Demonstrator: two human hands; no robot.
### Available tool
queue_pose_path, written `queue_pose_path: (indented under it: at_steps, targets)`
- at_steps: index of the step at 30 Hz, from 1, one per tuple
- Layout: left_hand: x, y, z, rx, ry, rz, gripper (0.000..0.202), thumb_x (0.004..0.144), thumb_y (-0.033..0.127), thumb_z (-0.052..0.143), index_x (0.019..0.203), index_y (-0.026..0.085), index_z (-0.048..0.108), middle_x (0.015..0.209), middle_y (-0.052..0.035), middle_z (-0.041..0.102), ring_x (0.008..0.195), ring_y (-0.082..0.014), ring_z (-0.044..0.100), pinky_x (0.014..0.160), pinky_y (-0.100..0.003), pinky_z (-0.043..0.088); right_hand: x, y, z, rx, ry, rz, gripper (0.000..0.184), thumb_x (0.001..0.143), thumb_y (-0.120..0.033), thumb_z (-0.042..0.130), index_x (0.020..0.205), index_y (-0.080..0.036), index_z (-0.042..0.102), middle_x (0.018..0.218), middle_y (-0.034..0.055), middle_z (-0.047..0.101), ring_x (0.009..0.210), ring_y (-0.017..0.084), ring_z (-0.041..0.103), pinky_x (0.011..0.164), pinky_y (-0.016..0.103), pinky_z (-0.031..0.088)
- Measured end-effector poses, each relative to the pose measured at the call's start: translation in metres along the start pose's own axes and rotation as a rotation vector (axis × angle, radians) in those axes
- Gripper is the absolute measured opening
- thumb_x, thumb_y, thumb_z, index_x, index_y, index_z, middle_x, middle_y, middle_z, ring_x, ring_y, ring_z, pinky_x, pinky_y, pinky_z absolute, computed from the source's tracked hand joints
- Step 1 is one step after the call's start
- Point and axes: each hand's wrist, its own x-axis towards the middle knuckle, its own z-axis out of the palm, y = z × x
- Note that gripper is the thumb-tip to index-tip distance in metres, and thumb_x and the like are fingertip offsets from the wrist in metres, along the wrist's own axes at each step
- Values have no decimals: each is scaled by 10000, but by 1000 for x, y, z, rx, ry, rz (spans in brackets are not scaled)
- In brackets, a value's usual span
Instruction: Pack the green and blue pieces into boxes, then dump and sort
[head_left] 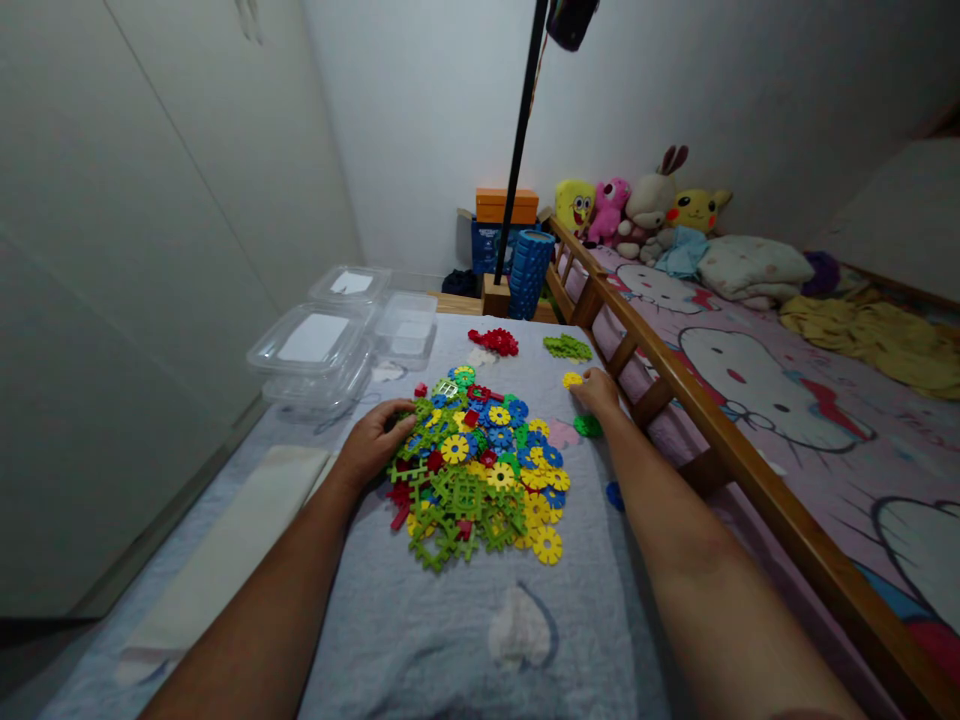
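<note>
A mixed heap of plastic building pieces (480, 470) lies on the cloth-covered table: notched flower-shaped discs in yellow, blue and green, with lime-green and red pieces among them. My left hand (375, 440) rests against the heap's left edge, fingers stretched over some lime-green pieces and thumb apart. Beyond the heap's right side, my right hand (598, 392) has its fingertips closed on a yellow flower disc (572, 380), low over the table. Just below that hand sit green discs (588, 426), and blue discs (616, 495) lie nearer, partly hidden by my forearm.
Red pieces (495, 341) and lime-green pieces (568, 347) form separate groups at the far end. Clear lidded containers (307, 345) stand on the left, near a folded pale cloth (232, 540). A wooden bed rail (675, 405) borders the right side; a black pole (519, 140) rises behind.
</note>
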Motion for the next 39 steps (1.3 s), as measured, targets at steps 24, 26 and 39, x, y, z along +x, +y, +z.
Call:
queue_pose_path:
  at_steps: [24,26,39]
  targets:
    - [1,-3,0,18,-2,11,499,753,622,641,1022,205,691,1221,-114,699,1141,-298,630,1079,-457,433,-3,27,-18,26,-142,-239,571,757,-377,768,1266,-152,640,1191,112,660,1059,210,635,871,247,475]
    - [2,-3,-1,23,5,15,501,740,626,645,1010,206,691,1211,-113,700,1146,-300,628,1086,-458,427,-18,39,-25,6,-268,-230,595,712,-420,806,1229,-167,655,1138,98,668,986,208,645,804,247,482]
    - [0,5,-1,39,10,18,515,726,632,637,1006,205,694,1192,-112,706,1131,-303,629,1072,-454,441,-70,15,-24,-111,-164,-213,331,739,-207,675,1069,-189,700,1090,99,620,909,197,626,710,244,431]
